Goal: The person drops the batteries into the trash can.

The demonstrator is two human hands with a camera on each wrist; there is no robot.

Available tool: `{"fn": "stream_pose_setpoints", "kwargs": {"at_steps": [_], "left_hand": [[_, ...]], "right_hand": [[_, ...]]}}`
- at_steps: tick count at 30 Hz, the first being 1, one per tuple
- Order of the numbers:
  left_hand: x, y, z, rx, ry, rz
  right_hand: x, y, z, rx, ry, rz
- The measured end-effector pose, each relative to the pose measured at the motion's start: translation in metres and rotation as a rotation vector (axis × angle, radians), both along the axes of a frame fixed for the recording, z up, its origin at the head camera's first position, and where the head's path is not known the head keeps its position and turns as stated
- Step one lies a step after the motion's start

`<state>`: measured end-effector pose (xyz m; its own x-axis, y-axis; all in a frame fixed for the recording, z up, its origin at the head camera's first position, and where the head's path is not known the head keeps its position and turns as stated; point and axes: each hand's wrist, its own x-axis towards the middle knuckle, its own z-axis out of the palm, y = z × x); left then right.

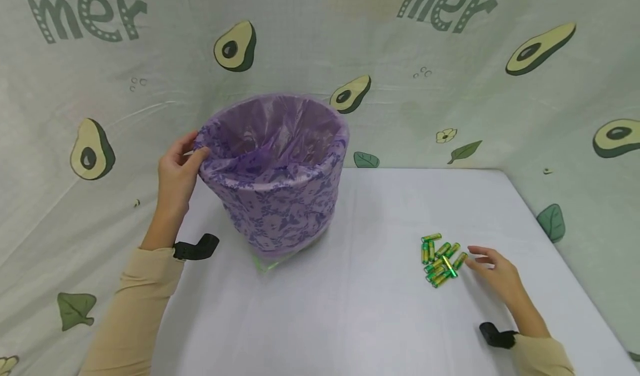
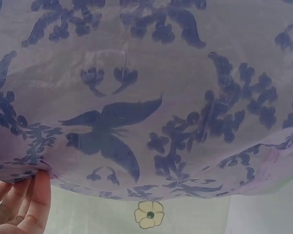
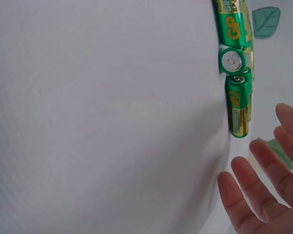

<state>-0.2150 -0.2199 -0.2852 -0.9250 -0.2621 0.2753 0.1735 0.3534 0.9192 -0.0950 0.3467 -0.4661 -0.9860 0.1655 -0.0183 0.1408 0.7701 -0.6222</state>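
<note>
batteries [image 1: 441, 259] lying heaped on the white table [image 1: 360, 309], right of the bag-lined bin [image 1: 276, 170] | avocado-print sheet [image 1: 450, 76] hanging behind | my right hand [image 1: 495, 273] hovering beside them, fingers spread, holding nothing | my left hand [image 1: 177, 168] pinching the bin's rim

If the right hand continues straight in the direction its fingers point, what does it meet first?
Most likely the pile of green batteries: the right hand lies open just beside it, fingertips toward the nearest ones, apparently not touching.

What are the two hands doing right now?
Left hand: pinching the purple bag at the bin's rim.
Right hand: open, empty, beside the batteries.
</note>
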Motion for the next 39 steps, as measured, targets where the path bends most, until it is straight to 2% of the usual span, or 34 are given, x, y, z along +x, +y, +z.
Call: {"fn": "stream_pose_setpoints", "kwargs": {"at_steps": [6,9,17,20,26,30,39], "left_hand": [[0.000,0.001,0.000,0.031,0.018,0.005],[0.001,0.002,-0.001,0.052,0.018,0.002],[0.000,0.002,-0.001,0.064,0.005,0.002],[0.000,0.002,0.000,0.071,0.006,0.002],[0.001,0.004,-0.001,0.116,0.016,-0.013],[0.001,0.002,-0.002,0.097,0.016,-0.014],[0.001,0.003,-0.001,0.102,0.016,-0.008]], "right_hand": [[-0.007,0.010,-0.012,-0.016,-0.019,0.032],[-0.011,0.015,-0.015,-0.003,-0.021,0.076],[-0.023,0.016,-0.021,0.043,0.095,0.183],[-0.025,0.015,-0.021,0.049,0.062,0.179],[-0.023,0.016,-0.019,0.036,-0.061,0.128],[-0.022,0.017,-0.021,0.006,-0.127,0.108],[-0.020,0.020,-0.021,0.003,-0.162,0.103]]}}
